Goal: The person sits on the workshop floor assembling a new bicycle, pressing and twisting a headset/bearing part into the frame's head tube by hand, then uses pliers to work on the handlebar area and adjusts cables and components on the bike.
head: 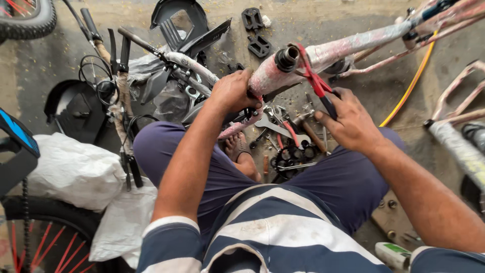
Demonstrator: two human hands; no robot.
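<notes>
1. While it lies across the person's lap, the wrapped bicycle frame (323, 50) points its open head tube (287, 58) up toward the camera, a position that puts the tube end within easy reach of both hands.
2. The left hand (231, 93) has its grip pressed together around the lower part of the tube, seemingly to steady the frame against the knee.
3. The right hand (351, 121) pinches the black handle of a red cutting tool (314, 81), whose red tip lies against the wrapping beside the tube mouth; it looks like scissors or snips, though I cannot tell which.
4. Below the tube, between the knees, spanners (275, 126), a hammer (309, 132) and black rings (293, 154) lie heaped on the floor by the person's bare foot (241, 151), close at hand.
5. Farther left lie handlebars (172, 63) with brake levers, black mudguards (177, 23) and a white sack (76, 172).
6. Two black pedals (255, 33) sit on the concrete floor (45, 65) above, and a yellow hose (411, 83) curves at right.
</notes>
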